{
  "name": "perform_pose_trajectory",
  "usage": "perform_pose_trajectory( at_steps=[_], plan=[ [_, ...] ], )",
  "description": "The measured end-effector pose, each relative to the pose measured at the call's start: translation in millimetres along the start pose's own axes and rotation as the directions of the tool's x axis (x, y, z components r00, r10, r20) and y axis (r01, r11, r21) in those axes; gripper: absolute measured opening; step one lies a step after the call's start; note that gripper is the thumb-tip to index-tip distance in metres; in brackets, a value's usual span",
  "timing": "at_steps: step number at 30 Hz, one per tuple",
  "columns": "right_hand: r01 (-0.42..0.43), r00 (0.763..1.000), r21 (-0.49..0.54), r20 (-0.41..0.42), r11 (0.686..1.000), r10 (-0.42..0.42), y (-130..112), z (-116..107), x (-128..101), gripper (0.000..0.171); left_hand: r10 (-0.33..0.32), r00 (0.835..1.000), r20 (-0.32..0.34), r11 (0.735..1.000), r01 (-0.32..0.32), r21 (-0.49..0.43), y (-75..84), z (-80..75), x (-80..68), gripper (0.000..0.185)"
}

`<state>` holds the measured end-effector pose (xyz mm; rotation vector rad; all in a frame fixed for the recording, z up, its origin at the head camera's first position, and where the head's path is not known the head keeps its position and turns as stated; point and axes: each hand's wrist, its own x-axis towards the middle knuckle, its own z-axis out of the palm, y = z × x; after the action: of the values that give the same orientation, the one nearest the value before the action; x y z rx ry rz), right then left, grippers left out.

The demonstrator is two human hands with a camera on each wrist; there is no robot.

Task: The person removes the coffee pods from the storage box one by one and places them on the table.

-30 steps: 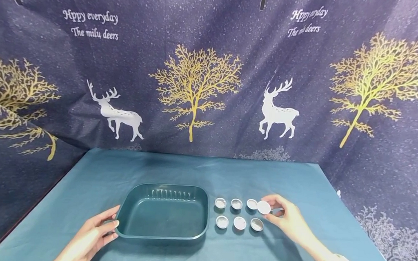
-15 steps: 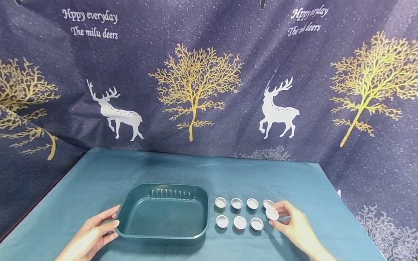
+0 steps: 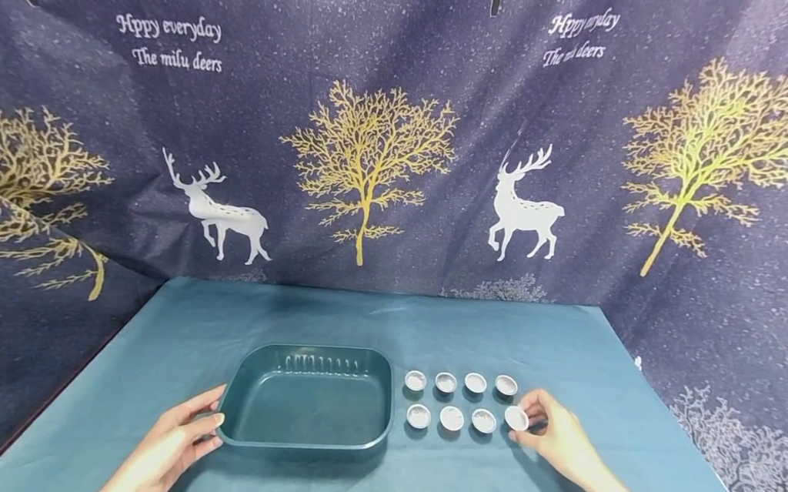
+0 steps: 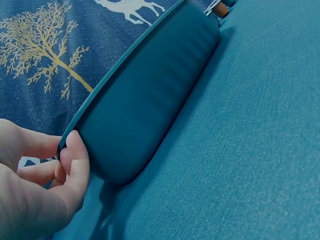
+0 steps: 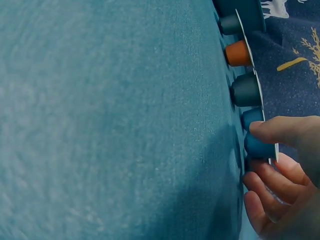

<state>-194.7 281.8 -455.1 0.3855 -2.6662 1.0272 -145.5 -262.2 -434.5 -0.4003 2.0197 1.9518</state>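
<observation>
Head view: a dark green rectangular plastic tray (image 3: 310,401) sits on the teal tablecloth (image 3: 388,323). The left hand (image 3: 173,445) grips the tray's near left corner, thumb on the rim and fingers curled under it. Just right of the tray stand small foil-topped coffee capsules in two rows: four in the far row (image 3: 460,382), three in the near row (image 3: 451,418). The right hand (image 3: 552,440) pinches an eighth capsule (image 3: 516,418) at the right end of the near row, the row's open fourth place; whether it already rests on the cloth cannot be told.

Left wrist view: the thumb (image 4: 75,165) presses the tray's rim (image 4: 125,72) against curled fingers, the tray wall bulging beside them.

Right wrist view: the held blue capsule (image 5: 257,146) is pinched between the thumb (image 5: 280,131) above and fingertips (image 5: 265,182) below, in line with a grey capsule (image 5: 246,90), an orange capsule (image 5: 237,53) and another grey one beyond.

The risk, as I judge it: these light, narrow-based cups tip easily, so a tilted release or a fingertip brushing the neighbouring capsule could topple it and disturb the row. A tug on the tray could knock the nearest capsules.
</observation>
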Motion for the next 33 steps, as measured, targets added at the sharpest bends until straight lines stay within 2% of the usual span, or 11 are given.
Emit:
perform_pose_trajectory(
  at_steps=[18,33],
  plan=[
    [-0.07,0.997,0.002,0.043,0.998,0.07,1.6,-0.8,-2.5,0.041,0.005,1.0,-0.008,1.0,-0.005,0.005,-0.1,0.6,1.1,0.073],
    [-0.078,0.996,0.017,0.031,0.997,0.078,4.2,1.1,-4.6,0.042,0.019,1.0,-0.013,1.0,-0.018,0.003,-1.5,1.6,-0.1,0.073]
  ],
)
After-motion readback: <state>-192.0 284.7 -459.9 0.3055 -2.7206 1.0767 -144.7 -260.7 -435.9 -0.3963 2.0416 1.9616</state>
